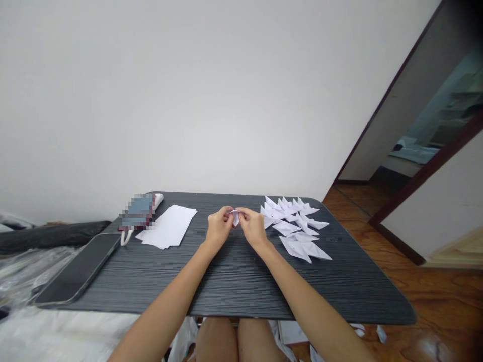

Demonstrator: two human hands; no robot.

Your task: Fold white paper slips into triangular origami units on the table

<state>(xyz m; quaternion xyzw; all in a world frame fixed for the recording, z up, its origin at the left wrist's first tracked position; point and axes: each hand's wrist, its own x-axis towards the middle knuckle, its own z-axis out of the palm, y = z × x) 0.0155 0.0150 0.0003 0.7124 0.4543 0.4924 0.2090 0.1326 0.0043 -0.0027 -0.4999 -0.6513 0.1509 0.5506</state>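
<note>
I look down on a dark striped table (pixel 234 281): a phone (pixel 81 269) at its left edge, flat white sheets (pixel 168 226) beside it, folded paper shapes (pixel 296 223) clustered at right.

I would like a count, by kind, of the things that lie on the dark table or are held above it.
Folded paper pieces lying in the group: too overlapped for an exact count, roughly 15
Folded paper piece held by left hand and right hand: 1
Flat sheet stack: 1
Phone: 1
Total: roughly 18
</note>
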